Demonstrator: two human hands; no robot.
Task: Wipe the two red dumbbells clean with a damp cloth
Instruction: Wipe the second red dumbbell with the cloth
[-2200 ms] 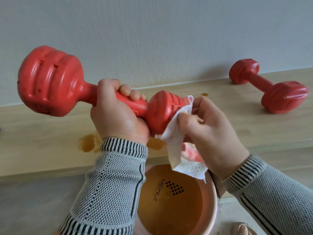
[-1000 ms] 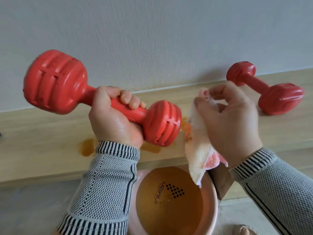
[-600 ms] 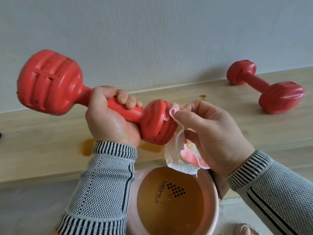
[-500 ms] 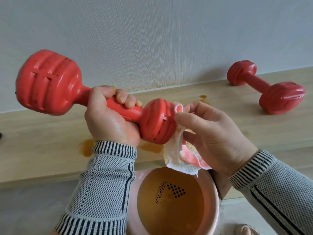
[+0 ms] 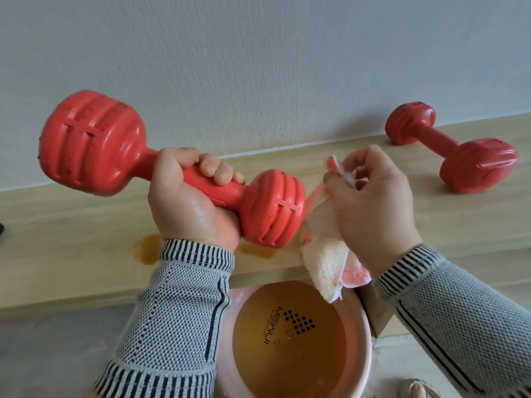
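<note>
Left hand: clenched around held dumbbell, at 9 o'clock.
Right hand: bunching cloth, just beside its head.
Second dumbbell: 2 o'clock.

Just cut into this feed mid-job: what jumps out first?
A red dumbbell is held up at the left in the left hand, and the right hand bunches a damp cloth just beside its near head. A second red dumbbell lies on the wooden ledge at far right; below, a pink basin holds brownish water.
</note>
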